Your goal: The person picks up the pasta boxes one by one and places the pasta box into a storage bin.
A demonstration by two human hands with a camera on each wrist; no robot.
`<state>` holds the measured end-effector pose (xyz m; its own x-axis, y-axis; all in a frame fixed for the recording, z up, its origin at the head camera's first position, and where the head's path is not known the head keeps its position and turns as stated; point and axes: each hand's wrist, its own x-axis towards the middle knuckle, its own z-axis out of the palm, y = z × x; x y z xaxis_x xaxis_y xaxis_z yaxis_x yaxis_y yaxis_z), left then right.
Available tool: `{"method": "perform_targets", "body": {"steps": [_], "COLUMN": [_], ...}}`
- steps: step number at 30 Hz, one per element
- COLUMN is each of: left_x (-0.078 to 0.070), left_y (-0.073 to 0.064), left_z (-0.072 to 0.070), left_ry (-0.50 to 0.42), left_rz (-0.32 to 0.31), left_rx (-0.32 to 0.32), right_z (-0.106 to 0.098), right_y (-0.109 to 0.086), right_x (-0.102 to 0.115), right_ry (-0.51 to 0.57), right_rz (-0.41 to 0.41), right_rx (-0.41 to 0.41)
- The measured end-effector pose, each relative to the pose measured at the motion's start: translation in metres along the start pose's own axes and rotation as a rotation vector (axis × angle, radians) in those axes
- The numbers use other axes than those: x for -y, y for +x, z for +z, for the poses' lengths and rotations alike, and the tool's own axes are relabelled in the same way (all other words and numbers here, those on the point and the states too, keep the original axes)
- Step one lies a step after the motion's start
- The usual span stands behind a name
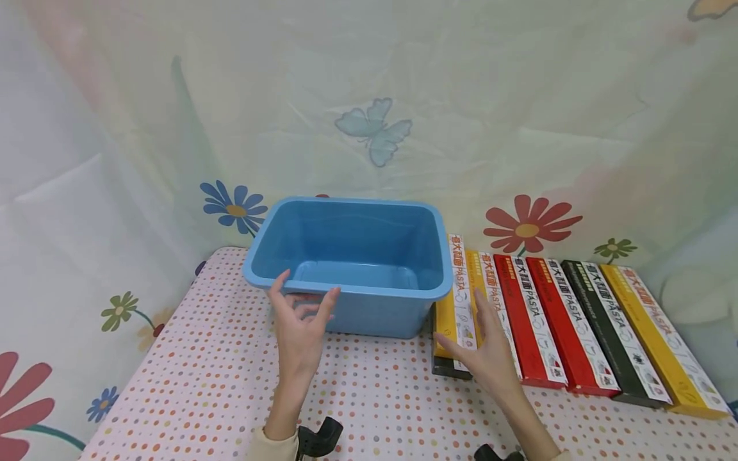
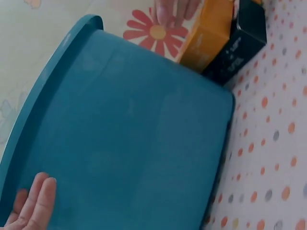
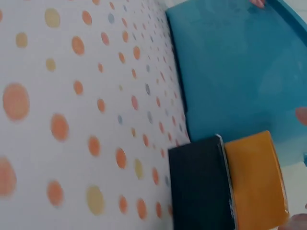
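Note:
A blue plastic tub (image 1: 369, 314) stands on the dotted tabletop. My left hand (image 1: 301, 330) is at its front left, index fingertip right at the rim and the other fingers by the outer wall, thumb spread. To the tub's right, a yellow pasta box (image 1: 445, 320) lies on top of a dark pasta box (image 1: 448, 367); their ends show in both wrist views. My right hand (image 1: 491, 355) is held over the left end of the row of boxes, thumb and fingers spread apart, with nothing between them.
Further right in the row lie another yellow box (image 1: 473, 266), two red boxes (image 1: 523, 326), a dark box (image 1: 611, 333) and a yellow box (image 1: 663, 346), side by side. A floral cloth (image 1: 369, 64) hangs behind the table.

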<state>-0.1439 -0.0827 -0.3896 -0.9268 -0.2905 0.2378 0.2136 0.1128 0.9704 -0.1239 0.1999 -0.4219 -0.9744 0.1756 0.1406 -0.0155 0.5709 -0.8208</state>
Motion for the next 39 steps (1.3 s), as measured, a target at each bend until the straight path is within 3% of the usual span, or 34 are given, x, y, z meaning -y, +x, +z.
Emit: {"method": "perform_targets", "body": {"steps": [7, 14, 31, 39], "left_x": [-0.005, -0.005, -0.002, -0.002], "left_y": [0.000, 0.001, 0.004, 0.005], "left_z": [0.009, 0.016, 0.024, 0.028], "left_ry": [-0.178, -0.300, -0.373, -0.381], "left_rz": [0.001, -0.003, 0.015, 0.026], "left_rx": [-0.040, -0.079, -0.186, -0.186], "right_z": [0.014, 0.026, 0.036, 0.036], "right_y": [0.002, 0.005, 0.001, -0.002], "right_x": [-0.003, -0.009, -0.008, -0.009], "right_ry": [0.016, -0.021, -0.055, -0.101], "right_rz": [0.070, 0.031, 0.072, 0.109], "right_rx": [0.010, -0.026, -0.023, -0.045]}}
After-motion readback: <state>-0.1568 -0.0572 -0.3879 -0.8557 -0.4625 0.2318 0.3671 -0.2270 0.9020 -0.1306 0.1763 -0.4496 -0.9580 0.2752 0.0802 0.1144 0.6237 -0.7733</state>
